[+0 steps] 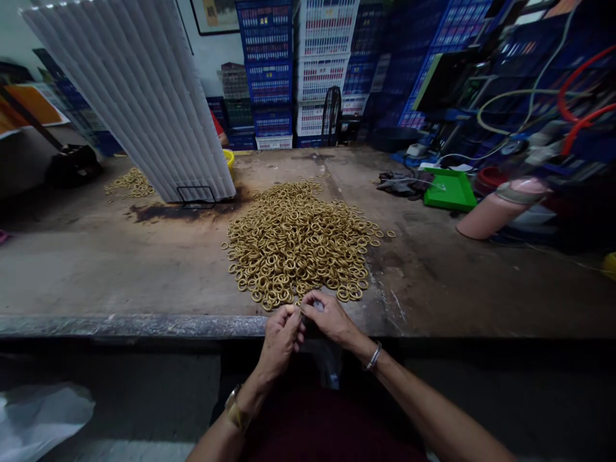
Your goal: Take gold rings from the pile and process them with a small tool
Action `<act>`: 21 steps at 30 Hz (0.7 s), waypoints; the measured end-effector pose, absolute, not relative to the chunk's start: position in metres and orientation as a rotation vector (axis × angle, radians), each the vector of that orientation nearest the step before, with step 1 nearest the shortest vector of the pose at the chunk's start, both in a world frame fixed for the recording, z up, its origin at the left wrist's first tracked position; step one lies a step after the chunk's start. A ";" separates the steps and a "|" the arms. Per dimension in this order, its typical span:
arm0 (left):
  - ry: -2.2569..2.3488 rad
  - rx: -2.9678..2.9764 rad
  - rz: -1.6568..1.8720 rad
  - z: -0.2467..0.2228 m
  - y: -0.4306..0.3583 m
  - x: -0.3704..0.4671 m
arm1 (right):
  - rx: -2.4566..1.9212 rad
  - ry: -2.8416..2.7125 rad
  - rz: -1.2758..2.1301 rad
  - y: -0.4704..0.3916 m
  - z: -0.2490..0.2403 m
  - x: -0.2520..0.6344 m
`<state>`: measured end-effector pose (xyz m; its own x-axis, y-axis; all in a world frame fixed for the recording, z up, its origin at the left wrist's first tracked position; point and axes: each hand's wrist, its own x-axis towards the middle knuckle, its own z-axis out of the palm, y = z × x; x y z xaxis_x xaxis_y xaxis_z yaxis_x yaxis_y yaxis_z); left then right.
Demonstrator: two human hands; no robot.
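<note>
A heap of brass-coloured rings (pixel 298 240) is spread over the worktable, close to its front edge. Just in front of the heap, my left hand (pixel 283 337) and my right hand (pixel 331 319) meet with fingertips pinched together. Between them is what looks like a small brass-coloured ring (pixel 299 308), mostly hidden by the fingers. There is a watch (pixel 235 405) on my left wrist and a metal bangle (pixel 374 356) on my right.
A tall white corrugated panel (pixel 139 96) leans in a black wire stand (pixel 196 196), more rings (pixel 132 184) behind it. To the right are a green tray (pixel 450 189), a pink cylinder (pixel 500 208) and hoses. Crates (pixel 267 77) are stacked behind the table (pixel 120 269).
</note>
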<state>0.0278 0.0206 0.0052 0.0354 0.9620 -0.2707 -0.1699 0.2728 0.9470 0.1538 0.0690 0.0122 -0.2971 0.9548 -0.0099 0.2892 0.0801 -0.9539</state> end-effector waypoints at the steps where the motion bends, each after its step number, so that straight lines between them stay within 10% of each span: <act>1: 1.180 0.877 1.079 0.005 0.020 0.028 | -1.240 -1.678 1.239 0.069 0.013 0.154; 21: 0.946 0.615 1.151 0.008 0.019 0.029 | -1.267 -1.688 1.225 0.066 0.009 0.159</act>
<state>0.0289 0.0187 0.0077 0.1105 0.9467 -0.3026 -0.4806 0.3174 0.8175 0.1593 0.0658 0.0092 -0.2884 0.9574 -0.0139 0.3095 0.0795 -0.9476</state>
